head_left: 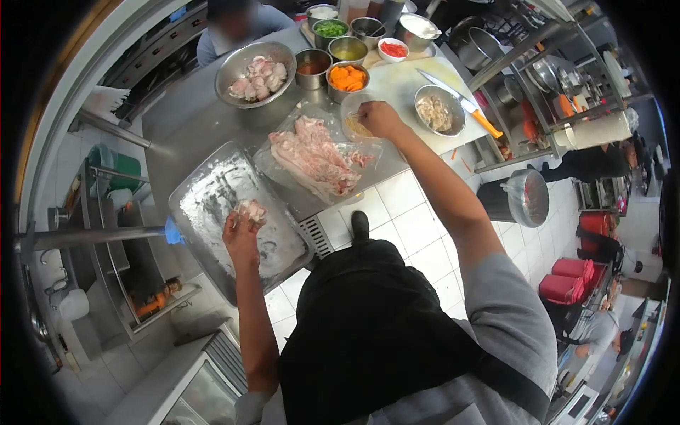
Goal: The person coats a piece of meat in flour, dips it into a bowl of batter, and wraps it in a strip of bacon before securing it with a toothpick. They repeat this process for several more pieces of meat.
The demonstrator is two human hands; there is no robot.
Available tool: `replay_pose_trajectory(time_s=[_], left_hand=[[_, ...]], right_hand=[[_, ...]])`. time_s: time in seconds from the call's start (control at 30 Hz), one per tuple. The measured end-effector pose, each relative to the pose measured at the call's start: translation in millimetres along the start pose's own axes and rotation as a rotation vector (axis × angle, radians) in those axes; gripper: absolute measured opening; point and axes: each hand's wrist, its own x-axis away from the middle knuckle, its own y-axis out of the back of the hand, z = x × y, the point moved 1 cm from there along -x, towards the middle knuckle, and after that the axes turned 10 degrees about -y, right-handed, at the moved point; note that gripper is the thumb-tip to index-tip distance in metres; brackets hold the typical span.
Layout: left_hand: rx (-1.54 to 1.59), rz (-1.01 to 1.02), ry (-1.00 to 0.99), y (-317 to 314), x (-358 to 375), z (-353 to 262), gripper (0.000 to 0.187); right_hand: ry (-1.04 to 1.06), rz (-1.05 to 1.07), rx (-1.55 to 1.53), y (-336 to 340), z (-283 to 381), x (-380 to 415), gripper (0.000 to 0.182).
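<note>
My left hand (242,237) is closed around a piece of raw meat (252,211) dusted with white powder. It is held above a metal tray (205,177) coated with the same powder. My right hand (381,119) reaches into a clear plastic tub (352,106) of thin pale sticks that look like toothpicks (358,126). Its fingers curl downward, and the tips are hidden. Between the hands, a large flat slab of raw meat (312,156) lies on clear plastic on the steel table (170,127).
Behind stand a bowl of meat pieces (258,78), carrot pieces (347,78), dark sauce (312,66) and chopped greens (331,28). To the right, a bowl (439,111) and an orange-handled knife (467,105) rest on a cutting board (397,83). A person (248,28) is across the table.
</note>
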Motion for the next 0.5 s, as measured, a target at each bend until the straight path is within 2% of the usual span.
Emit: replay_pose_trajectory(time_s=[0.07,0.2,0.27,0.33,0.4,0.47,0.5], left_hand=[[-0.001,-0.015,0.011,-5,2,2,0.022],[-0.001,-0.028,0.013,-12,11,8,0.028],[0.012,-0.027,-0.002,-14,13,10,0.03],[0.052,-0.024,-0.002,-22,18,5,0.031],[0.147,-0.01,0.014,-18,17,9,0.031],[0.116,0.055,-0.029,-17,17,8,0.032],[0.132,0.067,-0.017,-24,18,-1,0.032]], right_hand=[[-0.033,0.176,0.498,-18,-15,-25,0.032],[-0.104,0.292,0.495,-13,0,-23,0.035],[-0.022,0.196,0.478,-30,-19,-31,0.031],[0.18,0.23,0.639,-63,-56,-57,0.031],[0.128,0.153,0.422,-26,-33,-41,0.027],[0.122,0.046,0.002,0,-23,-25,0.025],[0.141,0.05,0.003,11,-7,-14,0.025]])
